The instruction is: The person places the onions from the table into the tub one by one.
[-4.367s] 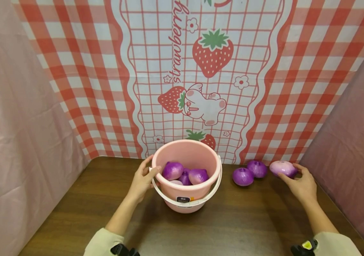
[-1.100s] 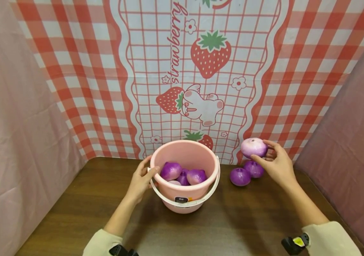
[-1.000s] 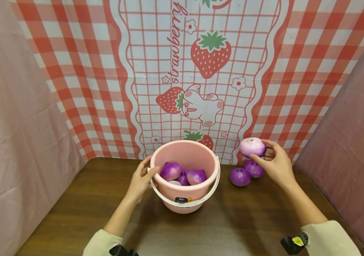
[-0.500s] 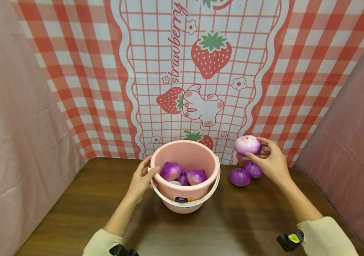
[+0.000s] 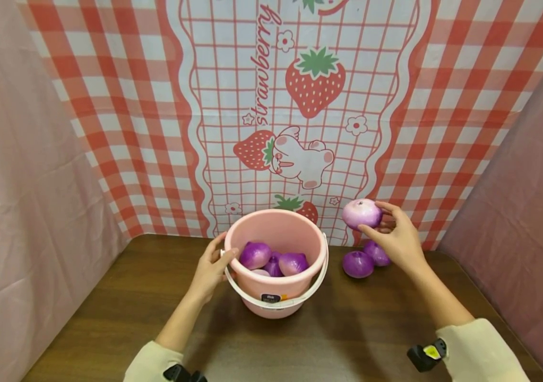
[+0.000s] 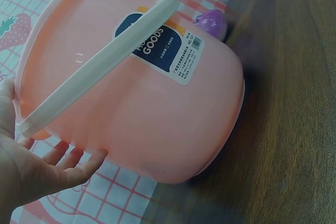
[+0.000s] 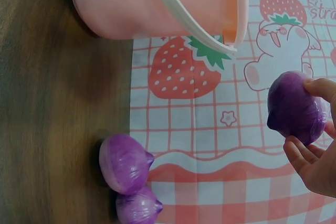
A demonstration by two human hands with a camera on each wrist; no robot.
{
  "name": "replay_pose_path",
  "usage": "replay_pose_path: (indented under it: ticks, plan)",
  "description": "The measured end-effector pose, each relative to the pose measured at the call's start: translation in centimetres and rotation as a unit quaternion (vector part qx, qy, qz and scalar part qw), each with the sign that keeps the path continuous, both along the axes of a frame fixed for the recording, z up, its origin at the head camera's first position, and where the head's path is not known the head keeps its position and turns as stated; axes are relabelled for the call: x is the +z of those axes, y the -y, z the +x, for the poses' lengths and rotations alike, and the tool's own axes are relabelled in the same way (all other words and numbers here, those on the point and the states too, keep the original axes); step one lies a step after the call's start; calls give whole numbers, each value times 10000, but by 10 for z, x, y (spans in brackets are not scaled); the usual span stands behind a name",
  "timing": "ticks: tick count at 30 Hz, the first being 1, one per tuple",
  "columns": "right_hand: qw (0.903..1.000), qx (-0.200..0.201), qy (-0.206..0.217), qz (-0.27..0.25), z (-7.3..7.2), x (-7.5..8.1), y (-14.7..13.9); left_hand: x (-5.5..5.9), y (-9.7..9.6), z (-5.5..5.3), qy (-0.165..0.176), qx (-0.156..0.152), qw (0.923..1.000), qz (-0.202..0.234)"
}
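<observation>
Above the tabletop (image 5: pixel 109 302), R of the pink bucket (image 5: pixel 276 228), the R hand (image 5: pixel 400 239) is pinching the held onion (image 5: pixel 361 214) btwn thumb & fingertips, pale end facing up, pointed tip aiming down; it's hanging in the air, clear of the rim. The L hand (image 5: pixel 209 270) is gripping the bucket's L side, thumb lying over the rim, other fingers touching the wall outside.

Inside the bucket, approx. 4 onions (image 5: pixel 255 255) are showing: 3 purple, plus a pale one that's partly hiding under the others. The white handle (image 6: pixel 100 64) is hanging down on the near side, crossing the label (image 6: pixel 176 51).

Below the R hand, 2 more purple onions (image 5: pixel 358 264) are sitting side by side, tips pointing up. Behind everything, a red/white checked cloth w/ strawberry prints (image 5: pixel 316 85) is hanging.
</observation>
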State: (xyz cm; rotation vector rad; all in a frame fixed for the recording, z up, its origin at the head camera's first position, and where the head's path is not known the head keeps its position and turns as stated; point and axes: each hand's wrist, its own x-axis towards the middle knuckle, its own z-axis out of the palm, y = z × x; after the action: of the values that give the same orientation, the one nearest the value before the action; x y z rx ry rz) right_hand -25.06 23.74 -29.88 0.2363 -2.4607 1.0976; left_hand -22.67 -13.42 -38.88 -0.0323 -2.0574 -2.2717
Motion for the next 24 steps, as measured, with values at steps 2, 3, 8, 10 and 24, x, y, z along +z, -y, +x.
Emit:
replay_pose_path:
  ticks: [2,3,8,10,24]
  plan:
    - [10000,20,14,-12,0,0,2,0,0,0,3,1,10000,9]
    - [10000,35,25,-18,0,1,3,0,0,0,2,3,10000,10]
    - [9998,106,100,-127,0,2,9,-1,0,0,-3,15,10000,10]
    - [9997,148,82,-162,0,2,12,-1,0,0,-11,18,10000,3]
    - [9998,174,78,-115,-1,2,21,0,0,1,-28,7,10000,4]
